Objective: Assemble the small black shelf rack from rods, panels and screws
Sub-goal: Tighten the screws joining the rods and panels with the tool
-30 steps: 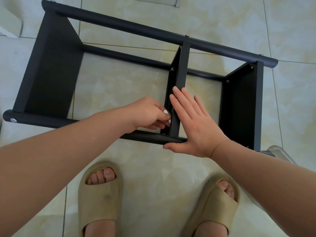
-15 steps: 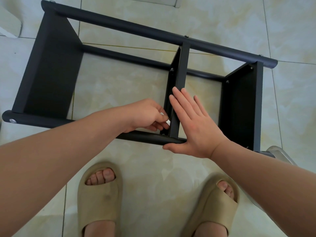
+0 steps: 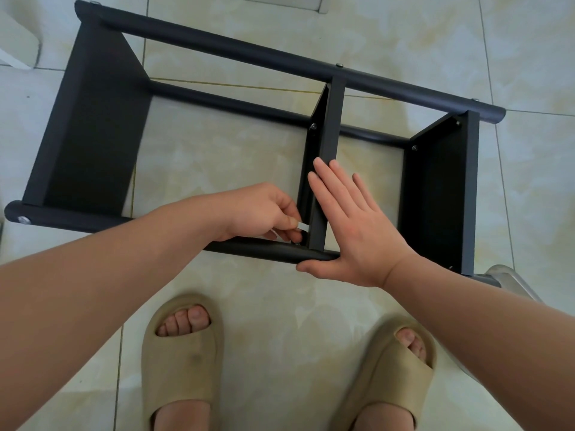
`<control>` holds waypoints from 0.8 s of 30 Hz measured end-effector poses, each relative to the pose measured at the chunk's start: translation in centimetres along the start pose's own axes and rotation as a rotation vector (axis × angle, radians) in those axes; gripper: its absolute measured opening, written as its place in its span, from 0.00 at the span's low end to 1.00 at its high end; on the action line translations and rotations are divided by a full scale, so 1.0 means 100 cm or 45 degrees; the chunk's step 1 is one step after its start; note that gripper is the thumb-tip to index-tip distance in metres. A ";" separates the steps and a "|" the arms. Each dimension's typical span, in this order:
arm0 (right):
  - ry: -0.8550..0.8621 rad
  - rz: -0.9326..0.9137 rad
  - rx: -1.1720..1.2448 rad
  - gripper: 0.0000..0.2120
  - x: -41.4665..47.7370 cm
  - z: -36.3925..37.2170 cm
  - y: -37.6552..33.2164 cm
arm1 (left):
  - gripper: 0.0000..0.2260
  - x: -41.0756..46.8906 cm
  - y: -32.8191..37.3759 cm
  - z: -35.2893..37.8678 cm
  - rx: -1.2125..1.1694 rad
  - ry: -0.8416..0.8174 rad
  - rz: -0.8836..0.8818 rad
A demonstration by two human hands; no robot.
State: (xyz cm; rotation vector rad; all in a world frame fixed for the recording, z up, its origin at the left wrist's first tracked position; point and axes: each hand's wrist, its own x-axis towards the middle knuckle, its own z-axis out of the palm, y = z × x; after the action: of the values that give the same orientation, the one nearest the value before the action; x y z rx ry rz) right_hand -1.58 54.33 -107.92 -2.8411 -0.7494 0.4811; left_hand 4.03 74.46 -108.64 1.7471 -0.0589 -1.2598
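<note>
Rack [image 3: 93,119] on floor [image 3: 217,150]: left hand [image 3: 261,213] pinches white piece [image 3: 303,227] at middle panel [image 3: 334,119]; right hand [image 3: 351,231] flat, fingers straight, against panel. Slippers [image 3: 183,362] below wrists.

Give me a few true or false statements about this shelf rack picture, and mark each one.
1. The rack lies on a tiled floor. True.
2. The right hand grips a screwdriver. False: it presses flat against the middle panel.
3. The left hand pinches a small pale tool beside that panel. True.
4. The rack has two panels. False: three, counting the left panel and right panel.
5. The person is barefoot. False: they wear slippers.
</note>
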 end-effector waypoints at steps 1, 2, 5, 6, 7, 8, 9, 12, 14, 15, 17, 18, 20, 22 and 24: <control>-0.001 0.002 -0.001 0.57 0.000 0.000 0.000 | 0.06 0.000 -0.001 0.000 0.025 -0.006 0.004; 0.000 0.003 -0.002 0.57 0.000 0.000 0.000 | 0.06 0.000 -0.001 -0.001 0.049 -0.012 0.009; 0.002 0.002 -0.009 0.57 0.000 0.000 0.001 | 0.05 -0.001 -0.002 -0.002 0.099 -0.040 0.011; 0.002 0.001 -0.011 0.57 0.000 0.000 0.001 | 0.05 -0.001 -0.002 -0.002 0.112 -0.046 0.010; 0.003 0.001 -0.011 0.57 0.000 0.000 0.001 | 0.05 -0.002 -0.002 -0.002 0.125 -0.046 0.011; 0.003 0.001 -0.009 0.57 0.000 -0.001 0.001 | 0.05 -0.002 -0.002 -0.001 0.140 -0.042 0.016; 0.002 0.002 -0.008 0.57 0.000 -0.001 0.001 | 0.06 -0.001 -0.002 -0.001 0.151 -0.036 0.022; -0.003 0.001 -0.008 0.57 0.000 -0.001 0.001 | 0.08 0.000 -0.003 -0.001 0.196 -0.024 0.043; -0.008 0.000 -0.011 0.57 0.000 -0.001 0.001 | 0.08 0.000 -0.004 0.000 0.245 -0.031 0.044; -0.011 0.001 -0.011 0.57 0.000 -0.001 0.001 | 0.08 0.000 -0.004 0.000 0.258 -0.038 0.041; -0.013 -0.002 -0.009 0.57 0.000 -0.001 0.002 | 0.08 0.000 -0.004 0.000 0.273 -0.053 0.030; -0.011 -0.005 -0.007 0.57 0.000 -0.001 0.002 | 0.08 -0.001 -0.003 0.000 0.273 -0.056 0.027; -0.003 -0.011 0.001 0.57 0.000 0.001 0.002 | 0.08 0.000 -0.002 0.001 0.318 -0.050 0.022; 0.003 -0.013 0.009 0.57 0.000 0.001 0.002 | 0.07 0.001 0.001 0.001 0.518 -0.020 -0.010; -0.003 -0.005 0.014 0.57 -0.001 -0.001 0.001 | 0.05 -0.001 0.002 0.000 0.790 0.061 -0.092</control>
State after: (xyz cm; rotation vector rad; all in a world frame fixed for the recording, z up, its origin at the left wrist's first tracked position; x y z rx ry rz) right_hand -1.62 54.21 -107.86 -2.8294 -0.7499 0.4865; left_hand 4.07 74.44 -108.43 2.3212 -0.3979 -1.3385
